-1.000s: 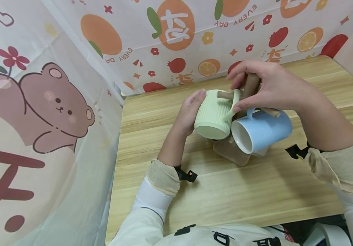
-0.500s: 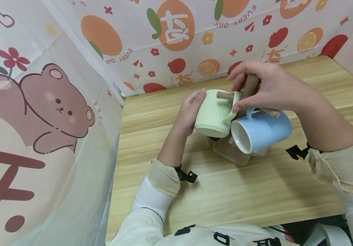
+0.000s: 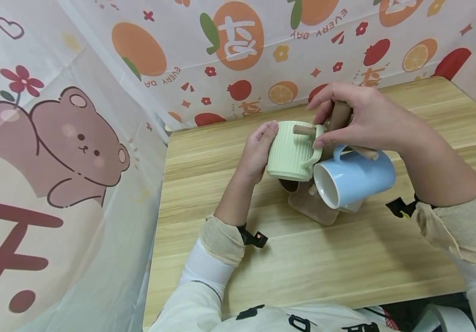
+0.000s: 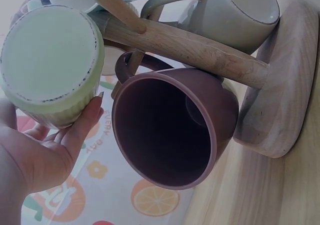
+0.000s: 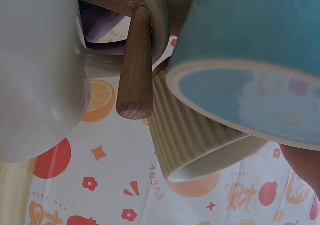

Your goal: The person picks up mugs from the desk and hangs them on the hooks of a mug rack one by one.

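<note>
A light green ribbed mug (image 3: 290,154) is held in my left hand (image 3: 258,150), thumb near its upper edge. Its base faces the left wrist camera. A wooden peg (image 3: 304,130) of the mug tree passes through its handle. My right hand (image 3: 362,117) grips the top of the mug tree's post (image 3: 340,115), thumb tip at the green mug's handle. Below that hand a blue mug (image 3: 358,177) hangs tilted, mouth toward the left. In the left wrist view a brown mug (image 4: 165,130) hangs from the tree, with a grey mug (image 4: 250,10) above it.
The mug tree's wooden base (image 3: 312,205) stands on the wood-grain table (image 3: 204,184). A white mug (image 5: 40,75) and a beige ribbed mug (image 5: 200,130) show in the right wrist view. Printed curtains (image 3: 246,83) hang behind the table and on the left.
The green mug has tipped slightly in my left hand, so its base shows less from above and more of the brown mug shows below it. My right hand stays at the post.
</note>
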### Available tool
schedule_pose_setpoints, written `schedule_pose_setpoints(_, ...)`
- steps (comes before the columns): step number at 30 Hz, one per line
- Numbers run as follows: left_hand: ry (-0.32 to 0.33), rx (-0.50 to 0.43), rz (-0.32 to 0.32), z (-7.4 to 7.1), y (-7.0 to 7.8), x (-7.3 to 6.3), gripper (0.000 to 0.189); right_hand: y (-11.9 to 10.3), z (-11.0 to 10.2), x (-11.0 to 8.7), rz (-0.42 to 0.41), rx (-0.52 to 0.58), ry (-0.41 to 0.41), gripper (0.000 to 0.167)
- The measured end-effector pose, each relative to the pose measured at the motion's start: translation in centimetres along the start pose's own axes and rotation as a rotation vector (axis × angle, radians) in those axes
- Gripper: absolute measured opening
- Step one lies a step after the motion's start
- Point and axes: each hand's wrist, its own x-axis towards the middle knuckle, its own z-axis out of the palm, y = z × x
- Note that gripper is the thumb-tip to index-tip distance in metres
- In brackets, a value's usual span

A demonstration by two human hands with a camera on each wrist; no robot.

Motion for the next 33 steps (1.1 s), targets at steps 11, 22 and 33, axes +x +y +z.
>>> schedule_pose_setpoints(11, -0.152, -0.041, 0.049, -0.5, -0.2, -0.2, 0.041, 0.2, 0.3, 0.4, -0.022, -0.013, -0.006, 0.055)
schedule_pose_setpoints(22, -0.173, -0.02, 0.066, -1.0, -0.1, -0.7, 0.05, 0.7, 0.5, 1.0, -0.1, 0.008, 0.03, 0.05)
schedule_pose_setpoints(33, -0.155, 0.166, 0.065, -2.2, 0.1, -1.1, 0.055, 2.1, -0.1, 0.8, -0.149, 0.071, 0.028, 0.047)
